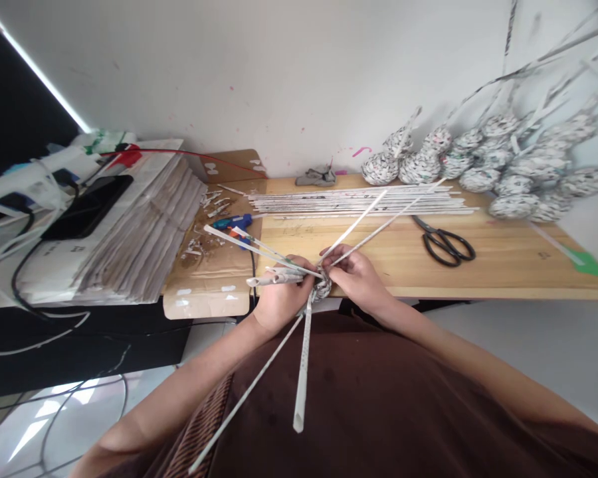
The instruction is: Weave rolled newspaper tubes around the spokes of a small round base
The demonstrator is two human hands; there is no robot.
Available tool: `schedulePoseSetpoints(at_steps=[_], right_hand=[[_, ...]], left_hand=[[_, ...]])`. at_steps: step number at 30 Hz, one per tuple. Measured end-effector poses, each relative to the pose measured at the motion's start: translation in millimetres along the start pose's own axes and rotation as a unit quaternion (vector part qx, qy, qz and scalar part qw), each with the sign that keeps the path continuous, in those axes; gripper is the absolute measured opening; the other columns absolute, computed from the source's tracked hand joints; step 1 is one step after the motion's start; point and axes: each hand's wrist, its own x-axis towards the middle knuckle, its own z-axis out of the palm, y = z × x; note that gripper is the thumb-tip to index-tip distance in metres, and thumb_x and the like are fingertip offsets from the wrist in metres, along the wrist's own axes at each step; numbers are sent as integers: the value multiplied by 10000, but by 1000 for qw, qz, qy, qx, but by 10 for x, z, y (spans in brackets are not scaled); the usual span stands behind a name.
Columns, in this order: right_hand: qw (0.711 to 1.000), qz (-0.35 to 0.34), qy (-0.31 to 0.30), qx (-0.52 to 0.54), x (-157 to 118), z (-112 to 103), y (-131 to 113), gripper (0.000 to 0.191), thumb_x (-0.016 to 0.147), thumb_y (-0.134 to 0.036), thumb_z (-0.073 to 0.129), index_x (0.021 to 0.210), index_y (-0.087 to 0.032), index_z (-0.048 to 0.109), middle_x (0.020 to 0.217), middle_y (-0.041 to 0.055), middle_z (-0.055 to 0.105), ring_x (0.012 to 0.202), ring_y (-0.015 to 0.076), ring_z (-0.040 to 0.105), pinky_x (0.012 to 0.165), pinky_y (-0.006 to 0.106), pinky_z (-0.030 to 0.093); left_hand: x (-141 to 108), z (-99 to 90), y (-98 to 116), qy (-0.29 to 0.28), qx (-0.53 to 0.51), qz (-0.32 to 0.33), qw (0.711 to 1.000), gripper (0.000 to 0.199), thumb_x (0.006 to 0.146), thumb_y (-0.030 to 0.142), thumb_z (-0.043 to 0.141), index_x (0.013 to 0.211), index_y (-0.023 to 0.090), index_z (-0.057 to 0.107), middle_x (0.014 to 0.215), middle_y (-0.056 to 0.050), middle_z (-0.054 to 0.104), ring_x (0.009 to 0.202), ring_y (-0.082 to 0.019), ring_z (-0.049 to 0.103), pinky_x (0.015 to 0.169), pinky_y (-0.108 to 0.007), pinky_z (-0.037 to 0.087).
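A small woven piece of rolled newspaper [323, 287] is held between my two hands at the table's front edge. My left hand [286, 292] is closed around its left side, with several paper tubes [274, 277] sticking out past the fingers. Pinched at the weave's right side, the fingers of my right hand [353, 273] grip a thin paper tube [389, 222] that slants up to the right. Two more tubes hang toward my lap, a wide one [303, 372] and a thinner one [249, 398]. The held part of the weave is partly hidden by my fingers.
Behind my hands lies a row of paper tubes [349, 202]. Black-handled scissors [446, 245] rest to the right, with woven gourd shapes [496, 156] beyond. A blue glue gun [233, 222] sits on cardboard at left, beside a newspaper stack [154, 219] carrying a phone [87, 207].
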Motion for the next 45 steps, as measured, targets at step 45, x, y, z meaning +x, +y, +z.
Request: schedulePoseSetpoints(at_steps=[45], right_hand=[[995,-74,24,-65,-121,45,25,176,836,-327,714,963,-212,676,845,39,733,767,171,708,674,280,564]], left_hand=[[-34,56,16,25,-41,-53,997,93,844,147,662,884,210,607,828,-5,698,800,-165,697,777,-292,555]])
